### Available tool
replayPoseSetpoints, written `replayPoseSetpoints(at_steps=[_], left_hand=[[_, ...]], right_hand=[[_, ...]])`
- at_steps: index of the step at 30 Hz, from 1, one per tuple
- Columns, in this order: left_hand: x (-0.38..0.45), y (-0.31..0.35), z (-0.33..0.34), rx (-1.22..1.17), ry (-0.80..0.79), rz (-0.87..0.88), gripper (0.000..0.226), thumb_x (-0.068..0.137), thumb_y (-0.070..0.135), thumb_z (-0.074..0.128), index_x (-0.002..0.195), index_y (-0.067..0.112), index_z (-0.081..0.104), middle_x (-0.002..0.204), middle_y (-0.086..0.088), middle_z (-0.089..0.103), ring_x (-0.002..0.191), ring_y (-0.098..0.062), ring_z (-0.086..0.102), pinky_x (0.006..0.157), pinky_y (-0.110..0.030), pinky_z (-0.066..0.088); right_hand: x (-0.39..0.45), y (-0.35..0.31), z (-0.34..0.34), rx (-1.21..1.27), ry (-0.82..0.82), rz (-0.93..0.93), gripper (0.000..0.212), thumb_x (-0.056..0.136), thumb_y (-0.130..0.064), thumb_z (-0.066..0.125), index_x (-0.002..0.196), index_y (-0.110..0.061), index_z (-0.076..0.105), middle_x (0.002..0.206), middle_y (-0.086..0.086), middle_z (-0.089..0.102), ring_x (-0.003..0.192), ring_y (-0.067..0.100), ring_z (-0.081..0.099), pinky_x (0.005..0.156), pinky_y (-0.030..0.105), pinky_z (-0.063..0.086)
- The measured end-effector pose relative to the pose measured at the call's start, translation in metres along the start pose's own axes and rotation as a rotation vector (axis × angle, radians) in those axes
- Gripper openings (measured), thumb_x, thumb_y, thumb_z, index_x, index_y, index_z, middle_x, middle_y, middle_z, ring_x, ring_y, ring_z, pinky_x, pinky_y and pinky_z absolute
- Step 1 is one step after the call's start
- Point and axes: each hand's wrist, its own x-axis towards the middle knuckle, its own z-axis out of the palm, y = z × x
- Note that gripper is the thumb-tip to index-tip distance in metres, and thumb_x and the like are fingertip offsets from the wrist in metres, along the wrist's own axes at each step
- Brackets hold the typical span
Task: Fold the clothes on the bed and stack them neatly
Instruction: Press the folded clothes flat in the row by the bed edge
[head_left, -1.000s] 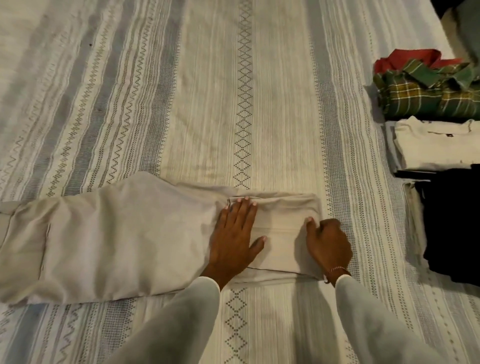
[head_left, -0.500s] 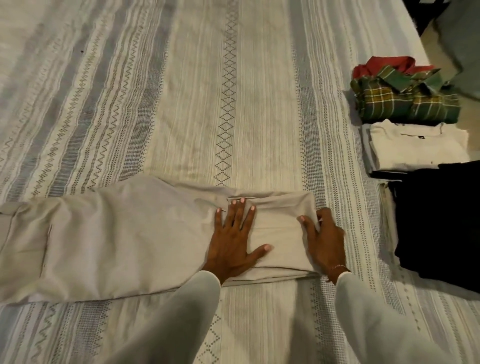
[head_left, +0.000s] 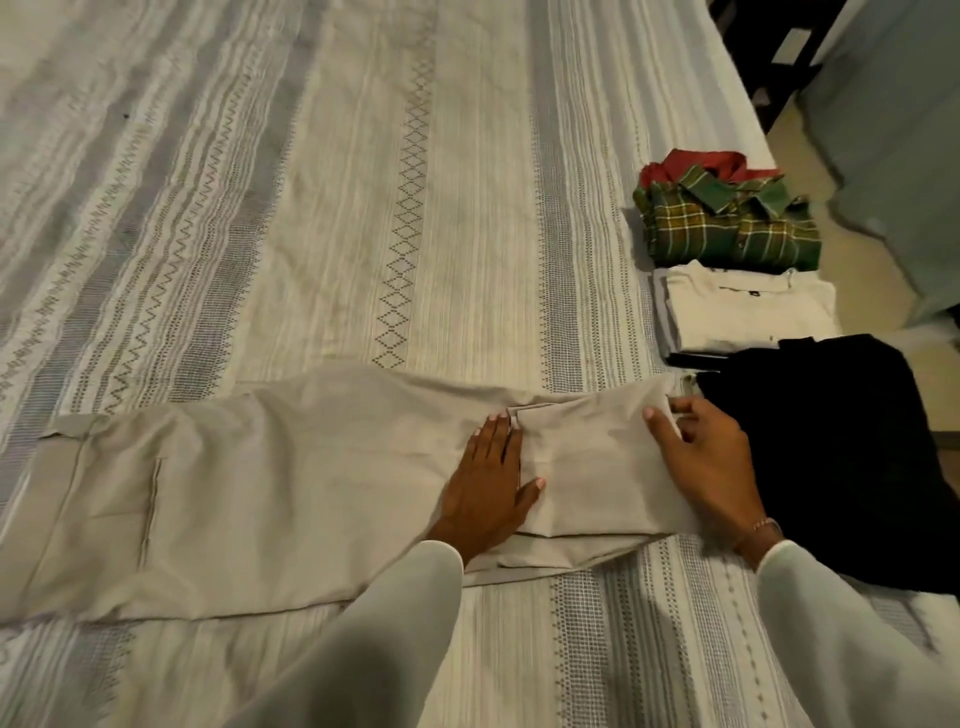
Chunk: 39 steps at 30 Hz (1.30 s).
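1. Trousers (head_left: 249, 499): beige, laid lengthwise across the near part of the bed (head_left: 363, 208). The leg end has been folded back once at the right, forming a doubled panel (head_left: 592, 467); the waist end lies flat and unfolded at the left.
2. Left hand (head_left: 491, 488): pressed flat on the fold's inner edge, fingers straight, nothing gripped. The panel is pinned by it.
3. Right hand (head_left: 711, 467): placed at the panel's far right corner, where the cloth edge appears to be pinched between thumb and fingers; the grip is narrow and partly hidden, so this is judged, not certain.
4. Black garment (head_left: 831, 457): touching the panel's right end and lying partly behind the right hand.
5. White stack (head_left: 748, 306) and plaid shirt (head_left: 727, 228), with a red item (head_left: 696, 161) beneath the shirt: folded, set along the bed's right edge.
6. Risk, slippage: if the left hand is lifted before the next fold is carried over, the panel may be expected to spring open and the layers to skew.
7. Risk, snagging: the black garment could be caught up with the pinched corner, being in contact with it.
8. Risk, crooked fold: the lower layer already protrudes below the panel's near edge; misalignment would be compounded by further folds.
9. Risk, crowding: piles near the bed edge could be nudged off.
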Motion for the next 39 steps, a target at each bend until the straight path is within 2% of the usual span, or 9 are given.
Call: replayPoseSetpoints(at_steps=[5, 9, 14, 16, 21, 24, 29, 35, 39], left_hand=[[-0.014, 0.005, -0.041, -0.937, 0.137, -0.381, 0.032, 0.098, 0.04, 0.061, 0.125, 0.023, 0.064, 0.143, -0.006, 0.058, 0.139, -0.02, 0.046, 0.115, -0.032, 0.037], [-0.031, 0.006, -0.111, -1.779, 0.097, -0.619, 0.049, 0.096, 0.052, 0.051, 0.11, 0.011, 0.074, 0.11, -0.015, 0.075, 0.105, -0.024, 0.071, 0.097, -0.036, 0.054], [-0.055, -0.052, -0.138, -1.887, 0.141, -0.774, 0.063, 0.089, 0.064, 0.057, 0.109, 0.007, 0.077, 0.103, -0.016, 0.074, 0.095, -0.026, 0.072, 0.091, -0.038, 0.057], [-0.06, -0.07, -0.131, -1.914, 0.036, -0.869, 0.049, 0.093, 0.055, 0.057, 0.088, 0.012, 0.081, 0.092, -0.01, 0.071, 0.084, -0.022, 0.065, 0.08, -0.033, 0.057], [-0.064, -0.107, -0.101, -1.454, 0.141, -1.017, 0.031, 0.1, 0.035, 0.059, 0.112, 0.009, 0.07, 0.097, -0.011, 0.076, 0.091, -0.03, 0.072, 0.082, -0.041, 0.06], [-0.07, -0.121, -0.088, -0.985, 0.321, -0.851, 0.024, 0.097, 0.032, 0.064, 0.108, 0.01, 0.065, 0.097, 0.0, 0.07, 0.09, -0.017, 0.067, 0.072, -0.016, 0.052], [-0.077, -0.117, -0.075, -0.632, 0.507, -0.554, 0.03, 0.097, 0.015, 0.064, 0.126, 0.015, 0.06, 0.109, 0.007, 0.066, 0.085, 0.0, 0.06, 0.075, 0.001, 0.04], [-0.072, -0.119, -0.068, -0.517, 0.412, -0.434, 0.074, 0.095, 0.012, 0.063, 0.158, 0.019, 0.023, 0.16, 0.004, 0.032, 0.143, -0.015, 0.035, 0.114, -0.031, 0.034], [-0.079, -0.115, -0.062, 0.016, 0.297, -0.216, 0.082, 0.091, 0.03, 0.067, 0.157, 0.012, 0.022, 0.165, -0.014, 0.023, 0.15, -0.033, 0.029, 0.114, -0.052, 0.038]], right_hand=[[-0.031, -0.077, 0.027, -0.126, -0.179, -0.215, 0.036, 0.093, -0.037, 0.066, 0.128, -0.03, 0.061, 0.06, -0.011, 0.06, 0.063, 0.005, 0.057, 0.057, 0.026, 0.042], [-0.073, -0.135, 0.078, -0.156, -0.339, -0.382, 0.042, 0.098, -0.039, 0.058, 0.139, -0.037, 0.05, 0.077, -0.013, 0.067, 0.073, 0.008, 0.064, 0.061, 0.02, 0.043], [-0.104, -0.141, 0.149, -0.193, -0.552, -0.534, 0.041, 0.105, -0.046, 0.039, 0.135, -0.022, 0.055, 0.114, 0.002, 0.07, 0.1, 0.023, 0.064, 0.091, 0.039, 0.052], [-0.11, -0.122, 0.166, -0.224, -0.49, -0.505, 0.056, 0.101, -0.053, 0.029, 0.136, -0.021, 0.057, 0.128, 0.004, 0.064, 0.114, 0.024, 0.059, 0.098, 0.039, 0.048], [-0.095, -0.07, 0.193, -0.523, -0.412, -0.444, 0.102, 0.079, -0.092, 0.029, 0.156, -0.025, 0.034, 0.166, 0.016, 0.017, 0.154, 0.038, 0.009, 0.121, 0.059, 0.02], [-0.091, -0.051, 0.201, -0.671, -0.427, -0.486, 0.119, 0.067, -0.103, 0.029, 0.162, -0.032, 0.012, 0.168, 0.012, -0.014, 0.154, 0.034, -0.018, 0.12, 0.066, -0.001], [-0.085, -0.035, 0.205, -0.707, -0.394, -0.504, 0.117, 0.068, -0.101, 0.033, 0.161, -0.033, 0.014, 0.169, 0.011, -0.01, 0.155, 0.034, -0.012, 0.114, 0.075, 0.001], [-0.08, -0.031, 0.208, -0.661, -0.377, -0.521, 0.103, 0.08, -0.094, 0.026, 0.161, -0.035, 0.002, 0.168, 0.008, -0.017, 0.154, 0.03, -0.019, 0.119, 0.066, -0.006], [-0.079, -0.023, 0.194, -0.31, -0.048, -0.245, 0.074, 0.095, -0.057, 0.053, 0.152, -0.014, 0.033, 0.158, 0.017, 0.032, 0.145, 0.036, 0.03, 0.113, 0.055, 0.036]])
